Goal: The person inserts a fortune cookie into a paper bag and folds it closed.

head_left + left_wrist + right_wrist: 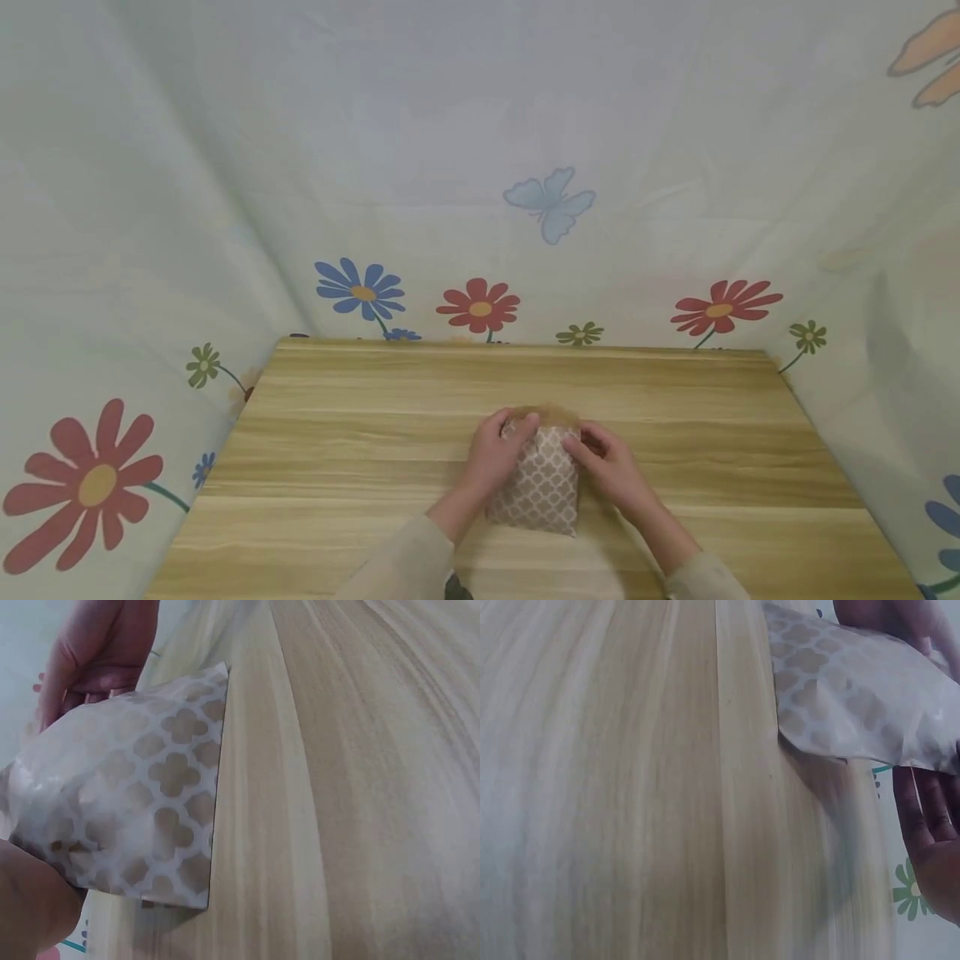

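A flat bag (536, 492) with a pale lattice pattern on taupe lies between both hands on the wooden table. Along its far edge runs a blurred brown strip (553, 414); I cannot tell what it is. My left hand (498, 454) holds the bag's far left corner, thumb on top. At the far right corner, my right hand (611, 467) pinches the edge between thumb and fingers. In the left wrist view the bag (176, 776) bulges toward the hands. From the right wrist, the right hand's fingers (930, 802) show under the bag's side.
The wooden table (360, 425) reaches to a flower-printed cloth (420, 167) hanging at the back and both sides. A small dark object (456, 587) shows at the bottom edge by the left sleeve (408, 562).
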`<state>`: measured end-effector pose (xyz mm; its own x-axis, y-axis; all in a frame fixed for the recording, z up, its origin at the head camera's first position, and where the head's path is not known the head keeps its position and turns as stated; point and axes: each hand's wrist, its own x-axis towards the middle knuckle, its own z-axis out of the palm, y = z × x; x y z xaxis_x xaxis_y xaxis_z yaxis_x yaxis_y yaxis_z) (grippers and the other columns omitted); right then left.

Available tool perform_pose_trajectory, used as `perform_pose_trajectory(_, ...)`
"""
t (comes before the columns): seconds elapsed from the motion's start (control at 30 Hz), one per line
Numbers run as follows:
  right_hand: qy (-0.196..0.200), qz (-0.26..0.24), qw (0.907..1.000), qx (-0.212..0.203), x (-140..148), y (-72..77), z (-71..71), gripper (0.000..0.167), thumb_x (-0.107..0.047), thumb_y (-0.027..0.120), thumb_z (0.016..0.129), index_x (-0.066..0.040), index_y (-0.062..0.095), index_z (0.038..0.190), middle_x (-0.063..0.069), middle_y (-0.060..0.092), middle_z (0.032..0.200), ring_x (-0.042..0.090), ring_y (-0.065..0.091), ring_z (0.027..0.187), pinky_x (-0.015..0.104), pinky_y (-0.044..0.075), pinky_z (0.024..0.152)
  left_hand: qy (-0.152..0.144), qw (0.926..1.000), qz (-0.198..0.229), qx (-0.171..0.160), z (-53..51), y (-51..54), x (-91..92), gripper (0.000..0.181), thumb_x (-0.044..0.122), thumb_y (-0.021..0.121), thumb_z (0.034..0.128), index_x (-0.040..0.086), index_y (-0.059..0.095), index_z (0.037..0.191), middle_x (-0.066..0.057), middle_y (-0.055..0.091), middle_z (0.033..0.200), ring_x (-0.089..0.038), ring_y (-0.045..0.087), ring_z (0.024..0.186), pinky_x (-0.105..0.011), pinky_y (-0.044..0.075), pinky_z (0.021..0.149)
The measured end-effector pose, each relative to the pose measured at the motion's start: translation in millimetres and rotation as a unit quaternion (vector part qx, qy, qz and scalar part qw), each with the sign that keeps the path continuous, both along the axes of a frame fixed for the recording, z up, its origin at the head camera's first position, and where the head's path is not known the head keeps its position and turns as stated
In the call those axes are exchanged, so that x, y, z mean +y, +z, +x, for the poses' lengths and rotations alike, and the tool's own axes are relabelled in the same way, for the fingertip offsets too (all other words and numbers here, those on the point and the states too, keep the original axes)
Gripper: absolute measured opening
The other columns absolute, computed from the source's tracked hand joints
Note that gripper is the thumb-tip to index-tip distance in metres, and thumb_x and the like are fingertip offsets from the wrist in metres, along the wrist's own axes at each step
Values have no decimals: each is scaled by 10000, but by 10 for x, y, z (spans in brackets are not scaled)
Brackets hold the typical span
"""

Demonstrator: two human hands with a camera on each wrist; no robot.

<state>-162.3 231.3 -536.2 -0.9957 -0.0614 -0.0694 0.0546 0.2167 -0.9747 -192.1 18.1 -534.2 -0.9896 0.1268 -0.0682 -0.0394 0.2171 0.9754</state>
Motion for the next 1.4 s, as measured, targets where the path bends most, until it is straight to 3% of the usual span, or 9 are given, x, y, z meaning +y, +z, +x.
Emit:
perform_pose_trajectory(0.1,-133,34,9999,75,-33,-8,-6,239,-231,719,1039,-18,754,1141,107,736,1063,156,667,968,244,564,847,-7,9988,-125,-478,45,-5,0,829,608,784,909,13,600,1456,-208,648,1395,-381,633,1268,-565,509,1105)
perform_pose_trajectory(0.13,-142,26,9999,88,-42,-15,-10,224,-223,715,1041,-15,760,1111,111,736,1031,166,664,944,251,563,834,-12,9980,-141,-617,57,-11,-2,861,611,812,881,23,589,1468,-194,658,1364,-358,654,1215,-554,532,1076)
perform_pose_trajectory(0.23,-215,9,9996,160,-53,-21,-6,221,-207,704,1046,-5,772,1100,101,748,1010,158,671,929,251,564,831,-85,9971,-180,-728,73,-22,-8,753,606,824,871,96,654,1397,-96,708,1217,-232,687,1043,-483,592,975)
perform_pose_trajectory(0.43,-287,-58,9994,180,-46,-11,10,247,-194,696,1051,9,779,1164,117,770,1063,148,690,944,249,575,836,-445,9983,174,-330,61,-27,-49,451,496,739,990,124,761,1244,-41,769,1141,-190,716,992,-437,607,949)
perform_pose_trajectory(0.63,-189,-57,9996,203,-45,8,30,263,-206,684,1062,10,783,1175,142,778,1080,146,704,944,245,581,836,-524,9984,-180,-138,43,-39,-63,476,478,751,987,108,750,1286,-95,733,1319,-274,691,1203,-530,529,1097)
perform_pose_trajectory(0.83,-44,-51,9995,305,-25,7,41,273,-203,668,1072,14,785,1189,166,787,1094,136,727,931,254,601,825,-540,9958,-737,-31,10,15,-75,582,438,812,949,17,704,1335,-196,673,1399,-404,610,1330,-581,491,1124)
perform_pose_trajectory(1.07,49,51,9994,347,-16,12,46,281,-224,664,1076,0,791,1188,146,787,1093,128,724,918,256,603,796,-846,9913,-1004,69,-44,63,-54,369,337,861,918,127,800,1216,-56,755,1242,-307,667,1219,-536,524,1080)
perform_pose_trajectory(1.23,235,10,9995,228,-7,15,26,258,-235,677,1069,-1,772,1121,109,752,1000,155,685,868,271,587,744,-726,9914,-1086,-45,-47,56,-63,438,392,855,917,106,784,1240,-97,743,1295,-345,664,1253,-549,529,1083)
perform_pose_trajectory(1.4,616,-348,9974,-142,28,3,17,328,-208,661,1075,59,695,1263,131,743,1073,181,704,925,295,607,797,-786,9925,-922,140,-56,27,-78,310,410,818,952,131,816,1087,-45,789,1139,-273,716,1131,-467,603,962)
